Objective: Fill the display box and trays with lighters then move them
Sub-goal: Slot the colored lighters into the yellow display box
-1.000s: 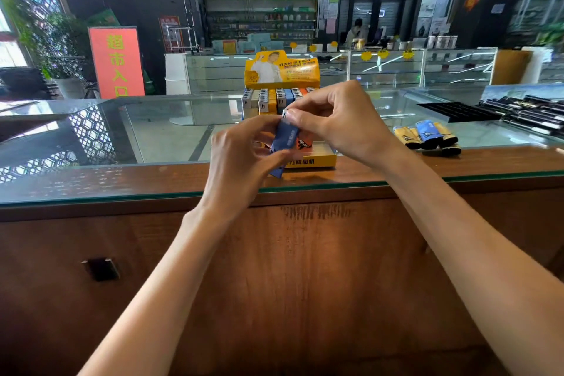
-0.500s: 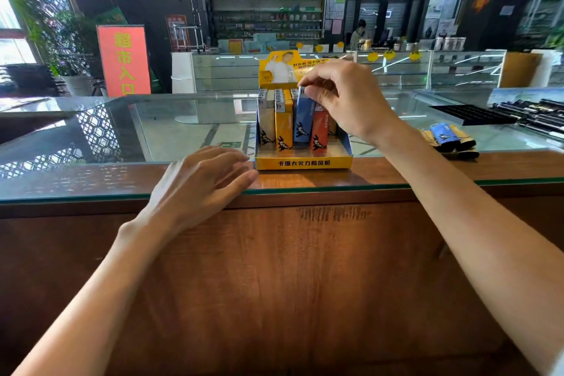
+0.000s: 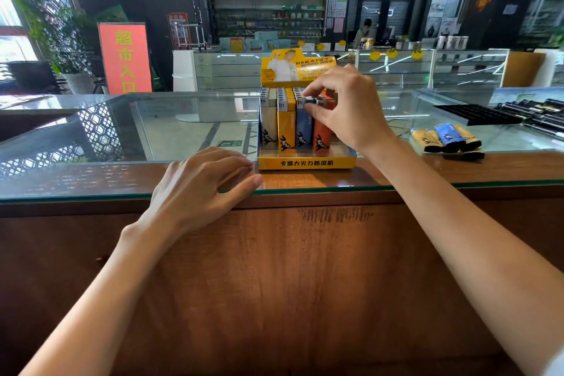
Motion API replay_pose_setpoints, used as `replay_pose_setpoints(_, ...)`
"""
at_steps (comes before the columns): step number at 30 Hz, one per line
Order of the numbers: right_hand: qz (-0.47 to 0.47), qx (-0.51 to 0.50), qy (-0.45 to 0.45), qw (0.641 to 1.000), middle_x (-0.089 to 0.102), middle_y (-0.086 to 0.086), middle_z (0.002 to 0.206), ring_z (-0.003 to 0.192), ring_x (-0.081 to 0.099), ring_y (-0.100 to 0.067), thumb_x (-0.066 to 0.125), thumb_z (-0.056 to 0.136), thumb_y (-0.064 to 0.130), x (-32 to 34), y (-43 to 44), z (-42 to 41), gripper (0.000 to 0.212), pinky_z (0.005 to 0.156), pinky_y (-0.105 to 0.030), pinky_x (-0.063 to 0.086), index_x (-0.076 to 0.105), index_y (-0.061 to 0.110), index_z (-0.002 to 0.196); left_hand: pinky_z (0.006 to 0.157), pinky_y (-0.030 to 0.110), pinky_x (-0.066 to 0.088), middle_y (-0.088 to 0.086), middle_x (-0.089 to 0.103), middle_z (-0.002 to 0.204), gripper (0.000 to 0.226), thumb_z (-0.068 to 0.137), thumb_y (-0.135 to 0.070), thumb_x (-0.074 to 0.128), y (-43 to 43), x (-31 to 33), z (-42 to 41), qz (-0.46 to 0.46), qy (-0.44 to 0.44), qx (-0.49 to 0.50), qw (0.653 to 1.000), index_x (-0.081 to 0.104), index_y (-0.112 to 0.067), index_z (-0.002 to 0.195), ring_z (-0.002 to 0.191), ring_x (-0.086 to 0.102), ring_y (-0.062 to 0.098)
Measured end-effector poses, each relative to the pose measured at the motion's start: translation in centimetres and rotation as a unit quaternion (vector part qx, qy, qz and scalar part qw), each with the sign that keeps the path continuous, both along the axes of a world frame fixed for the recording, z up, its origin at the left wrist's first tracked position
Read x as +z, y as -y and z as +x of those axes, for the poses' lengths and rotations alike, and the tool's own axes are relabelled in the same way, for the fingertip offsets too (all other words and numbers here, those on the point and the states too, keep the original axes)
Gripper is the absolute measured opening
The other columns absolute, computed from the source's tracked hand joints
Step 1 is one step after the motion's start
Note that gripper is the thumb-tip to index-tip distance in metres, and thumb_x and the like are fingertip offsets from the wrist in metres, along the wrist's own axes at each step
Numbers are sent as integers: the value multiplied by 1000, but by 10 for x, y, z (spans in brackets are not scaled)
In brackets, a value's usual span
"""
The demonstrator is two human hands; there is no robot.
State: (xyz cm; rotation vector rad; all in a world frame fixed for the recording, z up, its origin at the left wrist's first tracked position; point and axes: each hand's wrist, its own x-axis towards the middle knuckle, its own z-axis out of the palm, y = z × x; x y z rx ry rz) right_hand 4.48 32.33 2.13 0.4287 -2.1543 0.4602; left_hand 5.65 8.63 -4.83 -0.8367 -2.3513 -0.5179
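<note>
A yellow display box [image 3: 306, 163] stands on the glass counter, holding upright lighters in grey, yellow, blue and orange. My right hand [image 3: 348, 110] is over the front row, its thumb and fingers pinching the top of the blue lighter [image 3: 303, 128], which stands in the box between a yellow and an orange one. My left hand [image 3: 198, 189] rests flat on the counter edge just left of the box, holding nothing. A few loose lighters [image 3: 447, 139] lie on the glass to the right.
A black tray [image 3: 476, 114] and rows of dark lighters [image 3: 537, 114] lie at the far right of the counter. The wooden counter front [image 3: 274, 284] fills the foreground. Behind are glass cabinets, an orange sign [image 3: 125, 58] and a person at a desk.
My right hand took the blue lighter from both hands into the box and pushed it down into the front row. My left hand let go and settled on the counter edge.
</note>
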Motion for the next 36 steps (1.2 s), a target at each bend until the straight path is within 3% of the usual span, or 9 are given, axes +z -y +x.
replay_pose_setpoints(3,-4,3,-10,1000,69,-7,96,97,53,-20,72,79,15,-3,-2,0,14,79,-18,31,72,7,91,73,38,55,-16,66,114,58,83,-69,33,-1,1,2,-1,-1,6,1000,70,-31,106,103,60,7)
replay_pose_setpoints(9,3,11,-3,1000,68,-8,97,98,55,-23,73,78,15,-5,-1,-3,18,86,-32,41,70,7,93,74,37,54,-15,66,114,59,83,-69,32,-3,2,4,-11,-2,13,1000,70,-31,107,105,60,7)
replay_pose_setpoints(14,-11,28,8,1000,66,-10,100,98,55,-22,75,75,20,-4,-3,2,28,87,-31,42,69,4,96,75,38,54,-15,65,115,60,82,-70,31,-3,3,4,-14,0,21,1000,70,-31,108,105,60,8)
replay_pose_setpoints(19,-57,38,-19,997,65,-9,98,86,56,-15,72,78,21,0,-27,25,31,78,-13,43,66,2,102,75,42,55,-6,68,110,54,84,-60,42,-5,4,7,29,-9,-12,999,73,-20,104,99,64,13)
replay_pose_setpoints(24,-86,-45,-36,995,62,0,93,71,50,-3,65,86,17,-10,-110,58,19,63,0,34,67,4,100,69,43,57,10,70,96,37,92,-33,52,-35,17,19,89,-166,-76,979,71,-1,95,88,66,21)
replay_pose_setpoints(27,-98,-118,3,988,62,-2,91,75,54,-13,65,85,14,-24,-168,78,16,63,1,33,69,7,98,67,43,56,11,70,93,29,92,-23,54,-88,31,24,86,-194,-138,967,71,1,93,85,65,21)
replay_pose_setpoints(29,-87,-162,47,982,63,-4,93,83,58,-20,66,84,16,-34,-202,87,16,65,-3,32,69,8,98,67,43,55,10,71,94,24,93,-18,55,-132,40,24,67,-182,-164,967,71,0,94,87,66,24)
replay_pose_setpoints(32,-42,-227,133,964,65,-9,107,100,57,-26,67,84,27,-49,-239,91,24,75,-22,32,69,10,100,65,41,54,7,71,93,25,95,-24,53,-198,52,19,40,-93,-157,982,70,-6,93,84,64,24)
replay_pose_setpoints(36,-23,-234,182,955,67,-3,101,95,57,-19,64,85,40,-56,-256,88,28,73,-30,41,71,15,97,61,36,44,6,59,72,55,96,-51,39,-270,66,-4,-30,77,-21,996,56,-8,67,72,56,29)
